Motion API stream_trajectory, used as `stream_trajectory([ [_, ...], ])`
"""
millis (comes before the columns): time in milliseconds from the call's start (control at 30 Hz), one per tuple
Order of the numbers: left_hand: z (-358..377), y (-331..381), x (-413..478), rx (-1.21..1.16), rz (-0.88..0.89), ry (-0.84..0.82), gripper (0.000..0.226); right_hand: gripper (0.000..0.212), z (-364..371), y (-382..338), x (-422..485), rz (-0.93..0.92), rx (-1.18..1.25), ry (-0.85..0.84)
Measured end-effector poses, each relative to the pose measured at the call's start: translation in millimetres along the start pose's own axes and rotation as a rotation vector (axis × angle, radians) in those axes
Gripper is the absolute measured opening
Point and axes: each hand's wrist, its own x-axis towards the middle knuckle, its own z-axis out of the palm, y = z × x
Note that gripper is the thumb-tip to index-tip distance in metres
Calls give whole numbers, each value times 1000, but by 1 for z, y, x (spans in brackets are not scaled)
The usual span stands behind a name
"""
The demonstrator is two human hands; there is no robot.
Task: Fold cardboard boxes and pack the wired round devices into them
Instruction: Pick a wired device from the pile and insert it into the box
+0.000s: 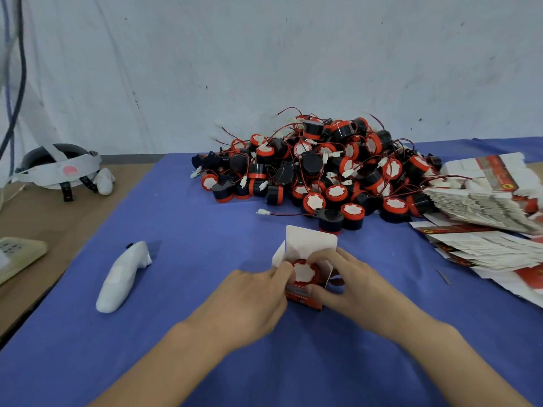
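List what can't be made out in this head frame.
Device wire: head view, hidden in the box and under the left hand and right hand.
Box print: head view, blurred, partly covered by the right thumb.
Flat boxes: head view, stack cut off by the right edge.
Pile: head view, count unreadable, as the devices overlap.
Pad: head view, cut off by the left edge.
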Motion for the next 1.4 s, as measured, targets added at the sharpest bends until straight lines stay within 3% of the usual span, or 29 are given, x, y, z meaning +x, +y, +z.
stream_trajectory([
  [100, -4, -1, -4, -7, 37, 82, 19, 41, -1, 0, -3, -7, 170, 11],
  [267, -1, -2, -4, -54, 45, 236, 30, 48, -4, 3, -7, -5, 205, 5],
  [433, 3, 5, 10, 154, 122, 359, 31, 50, -4, 2, -6, 37, 241, 25],
  [633, 4, 24, 24, 179, 216, 195, 32, 62, 2, 1, -3, 60, 257, 27],
  [800, 1, 23, 30, 134, 179, 74, 52, 62, 6, -1, -4, 58, 280, 61],
  [1167, 4, 25, 42, 42, 121, 93, 34, 64, 19, 2, -8, 124, 361, 163],
  [1333, -3, 9, 25, -156, 130, 277, 38, 50, 21, 4, -10, 102, 397, 150],
  [1400, -3, -4, 16, -273, 5, 405, 37, 44, 21, 4, -11, 92, 399, 134],
])
